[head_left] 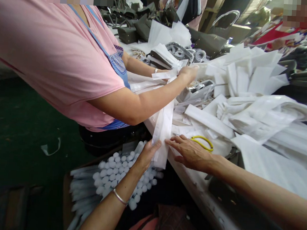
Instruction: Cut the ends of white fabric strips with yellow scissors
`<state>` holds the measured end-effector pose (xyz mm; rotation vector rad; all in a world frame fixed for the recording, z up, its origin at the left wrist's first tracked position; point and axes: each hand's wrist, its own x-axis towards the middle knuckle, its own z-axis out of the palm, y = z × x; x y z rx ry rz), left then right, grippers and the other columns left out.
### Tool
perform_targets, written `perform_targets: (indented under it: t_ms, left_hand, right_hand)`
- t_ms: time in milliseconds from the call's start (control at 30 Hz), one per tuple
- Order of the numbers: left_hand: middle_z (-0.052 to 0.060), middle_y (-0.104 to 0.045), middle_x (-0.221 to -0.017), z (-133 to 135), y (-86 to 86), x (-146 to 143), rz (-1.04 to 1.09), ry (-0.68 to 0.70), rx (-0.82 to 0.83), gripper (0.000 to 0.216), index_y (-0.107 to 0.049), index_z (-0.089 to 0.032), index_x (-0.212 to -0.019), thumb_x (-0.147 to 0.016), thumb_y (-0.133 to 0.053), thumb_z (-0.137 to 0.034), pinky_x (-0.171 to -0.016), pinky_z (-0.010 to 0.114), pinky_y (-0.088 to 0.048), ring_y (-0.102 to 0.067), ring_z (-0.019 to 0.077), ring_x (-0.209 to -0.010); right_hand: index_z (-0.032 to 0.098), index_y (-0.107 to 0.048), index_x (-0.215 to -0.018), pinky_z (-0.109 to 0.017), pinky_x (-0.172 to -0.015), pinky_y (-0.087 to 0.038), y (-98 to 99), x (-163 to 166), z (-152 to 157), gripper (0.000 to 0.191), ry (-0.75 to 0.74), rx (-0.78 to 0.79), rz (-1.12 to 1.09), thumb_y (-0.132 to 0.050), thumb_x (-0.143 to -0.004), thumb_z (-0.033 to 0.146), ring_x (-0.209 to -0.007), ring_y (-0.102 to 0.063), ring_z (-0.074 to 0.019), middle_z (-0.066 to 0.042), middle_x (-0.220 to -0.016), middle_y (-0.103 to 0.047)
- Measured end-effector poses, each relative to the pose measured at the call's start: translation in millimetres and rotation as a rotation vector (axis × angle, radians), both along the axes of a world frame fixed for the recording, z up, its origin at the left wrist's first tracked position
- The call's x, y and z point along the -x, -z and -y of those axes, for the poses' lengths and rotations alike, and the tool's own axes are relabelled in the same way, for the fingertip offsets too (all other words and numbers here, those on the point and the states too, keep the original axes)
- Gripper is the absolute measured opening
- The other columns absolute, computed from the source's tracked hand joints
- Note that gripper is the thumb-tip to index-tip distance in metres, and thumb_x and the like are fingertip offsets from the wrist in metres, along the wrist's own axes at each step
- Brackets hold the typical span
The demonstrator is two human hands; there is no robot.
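My left hand (147, 154) pinches the lower end of a long white fabric strip (163, 129) that hangs over the table's edge. My right hand (191, 152) lies with its fingers spread, fingertips touching the same strip from the right. A co-worker in a pink top leans across the table; that person's hand (187, 74) grips the strip's upper end. Yellow-handled scissors (204, 141) lie just behind my right hand.
Heaps of white fabric pieces (250, 100) cover the table (210, 201). Below its edge a box of white tubes (118, 177) stands on the dark green floor (17, 134). Grey bags (210, 42) and coiled straps (183, 52) lie at the back.
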<state>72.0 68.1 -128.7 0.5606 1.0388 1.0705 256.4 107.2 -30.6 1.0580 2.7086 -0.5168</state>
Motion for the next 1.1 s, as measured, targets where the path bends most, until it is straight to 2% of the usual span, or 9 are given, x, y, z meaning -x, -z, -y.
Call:
perform_targets:
  t_ms: [100, 267, 367, 533, 700, 900, 1033, 1100]
  left_hand:
    - [0.013, -0.071, -0.114, -0.4, -1.1, -2.9, -0.301, 0.006, -0.144, 0.05, -0.062, -0.014, -0.12, -0.083, -0.068, -0.046, -0.091, 0.036, -0.05, -0.066, 0.0283, -0.105]
    - [0.016, -0.072, -0.103, 10.0, -22.3, -7.4, -1.141, 0.12, -0.228, 0.036, -0.061, -0.014, -0.119, -0.09, -0.058, -0.035, -0.083, 0.036, -0.048, -0.068, 0.0313, -0.097]
    - [0.019, -0.07, -0.11, 17.5, -34.5, -12.9, -1.384, 0.232, -0.336, 0.042, -0.052, -0.012, -0.132, -0.093, -0.054, -0.027, -0.078, 0.034, -0.049, -0.069, 0.0303, -0.097]
    - [0.016, -0.069, -0.101, 28.3, -44.5, -23.3, -1.614, 0.273, -0.452, 0.054, -0.037, -0.008, -0.147, -0.094, -0.047, -0.014, -0.07, 0.033, -0.05, -0.068, 0.027, -0.088]
    - [0.01, -0.065, -0.095, 41.3, -52.1, -33.0, -1.811, 0.215, -0.541, 0.058, -0.035, -0.01, -0.148, -0.091, -0.047, -0.007, -0.069, 0.03, -0.05, -0.065, 0.0194, -0.08]
    - [0.011, -0.063, -0.101, 50.2, -61.0, -40.7, -1.857, 0.226, -0.618, 0.055, -0.037, -0.01, -0.148, -0.094, -0.044, -0.013, -0.066, 0.031, -0.05, -0.063, 0.0187, -0.082]
    - [0.016, -0.061, -0.12, 53.1, -62.0, -45.3, -1.841, 0.225, -0.641, 0.058, -0.035, -0.013, -0.149, -0.093, -0.047, -0.017, -0.068, 0.031, -0.05, -0.064, 0.0193, -0.085]
    - [0.017, -0.06, -0.122, 52.8, -60.6, -45.0, -1.814, 0.228, -0.645, 0.058, -0.035, -0.013, -0.149, -0.092, -0.048, -0.016, -0.067, 0.03, -0.051, -0.065, 0.0193, -0.085]
  right_hand:
    - [0.019, -0.048, -0.142, -0.05, -0.097, -0.05, -0.6, -0.7, 0.1, 0.067, 0.006, 0.012, 0.008, -0.069, -0.078, 0.019, -0.118, -0.053, -0.0322, -0.014, -0.131, -0.057]
    - [0.021, -0.045, -0.145, -0.05, -0.097, -0.05, 2.2, -2.7, 1.1, 0.073, 0.006, 0.01, 0.021, -0.071, -0.076, 0.021, -0.118, -0.052, -0.0324, -0.014, -0.132, -0.055]
    - [0.022, -0.045, -0.145, -0.051, -0.098, -0.05, 5.8, -5.4, 2.0, 0.074, -0.001, -0.003, 0.01, -0.07, -0.075, 0.02, -0.118, -0.052, -0.0326, -0.014, -0.132, -0.055]
    - [0.027, -0.042, -0.146, -0.053, -0.098, -0.049, 9.7, -10.9, 0.6, 0.072, -0.034, -0.009, -0.034, -0.066, -0.079, 0.019, -0.122, -0.051, -0.0323, -0.012, -0.135, -0.055]
    - [0.025, -0.046, -0.143, -0.055, -0.099, -0.049, 12.2, -15.4, -2.8, 0.064, -0.057, -0.012, -0.031, -0.062, -0.081, 0.019, -0.122, -0.053, -0.0331, -0.013, -0.136, -0.056]
    - [0.026, -0.049, -0.14, -0.053, -0.105, -0.046, 18.3, -24.1, -6.9, 0.056, -0.07, -0.006, -0.092, -0.061, -0.085, 0.025, -0.126, -0.051, -0.0305, -0.012, -0.139, -0.054]
    - [0.026, -0.052, -0.138, -0.051, -0.104, -0.047, 21.3, -29.3, -11.1, 0.051, -0.067, 0.048, -0.11, -0.062, -0.088, 0.029, -0.122, -0.054, -0.028, -0.011, -0.137, -0.056]
    - [0.026, -0.053, -0.137, -0.052, -0.104, -0.047, 22.3, -30.4, -13.0, 0.05, -0.065, 0.058, -0.111, -0.062, -0.088, 0.029, -0.123, -0.054, -0.0286, -0.012, -0.136, -0.056]
